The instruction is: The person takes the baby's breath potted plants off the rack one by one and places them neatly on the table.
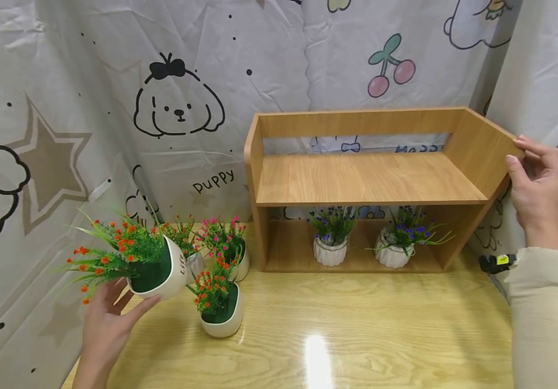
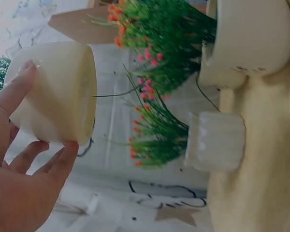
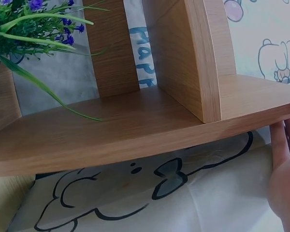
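Note:
On the left, my left hand holds a white flower pot in the air, tilted over to the left, with orange flowers and green leaves in it. In the left wrist view the thumb and fingers hold the pot around its side. My right hand grips the front edge of the right side panel of a wooden desk shelf, thumb on the inner face. In the right wrist view, fingers show at the edge of that panel.
On the shelf's lower board stand two white ribbed pots, a left one and a right one, with purple flowers. Left of the shelf are an orange-flowered pot, a pink-flowered pot and a ribbed pot. Patterned cloth hangs behind.

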`<action>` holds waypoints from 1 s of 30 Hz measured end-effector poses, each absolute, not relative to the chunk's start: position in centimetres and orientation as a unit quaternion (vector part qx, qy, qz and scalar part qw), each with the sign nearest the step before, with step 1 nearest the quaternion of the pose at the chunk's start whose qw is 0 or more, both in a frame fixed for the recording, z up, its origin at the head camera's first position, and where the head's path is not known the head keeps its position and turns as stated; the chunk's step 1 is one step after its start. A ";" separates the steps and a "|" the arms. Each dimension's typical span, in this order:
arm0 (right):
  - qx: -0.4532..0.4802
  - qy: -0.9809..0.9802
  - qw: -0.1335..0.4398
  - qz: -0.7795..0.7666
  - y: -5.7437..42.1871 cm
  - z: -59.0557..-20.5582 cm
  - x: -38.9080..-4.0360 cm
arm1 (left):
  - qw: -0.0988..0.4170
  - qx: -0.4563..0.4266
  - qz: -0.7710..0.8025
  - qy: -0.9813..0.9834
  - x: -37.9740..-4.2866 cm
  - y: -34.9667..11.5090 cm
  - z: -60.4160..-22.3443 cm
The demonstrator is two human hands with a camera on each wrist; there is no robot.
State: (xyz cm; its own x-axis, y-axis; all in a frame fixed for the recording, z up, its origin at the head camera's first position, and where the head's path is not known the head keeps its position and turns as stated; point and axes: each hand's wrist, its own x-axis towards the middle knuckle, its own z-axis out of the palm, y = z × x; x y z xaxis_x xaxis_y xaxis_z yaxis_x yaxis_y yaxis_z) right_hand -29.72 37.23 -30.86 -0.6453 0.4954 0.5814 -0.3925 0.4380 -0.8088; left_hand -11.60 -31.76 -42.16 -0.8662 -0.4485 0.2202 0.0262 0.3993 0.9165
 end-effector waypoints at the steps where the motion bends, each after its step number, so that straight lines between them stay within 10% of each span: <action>1: -0.035 -0.737 0.417 0.531 37.2 -30.9 -29.7 | 0.225 0.131 -0.529 -0.808 -11.6 -32.0 -42.4; 22: -0.031 -0.736 0.419 0.531 38.0 -31.5 -30.2 | 0.211 0.144 -0.629 -0.734 -10.8 -37.7 -49.4; 30: -0.017 -0.724 0.430 0.539 38.6 -31.6 -30.7 | 0.132 0.168 -0.608 -0.765 -10.6 -37.8 -50.8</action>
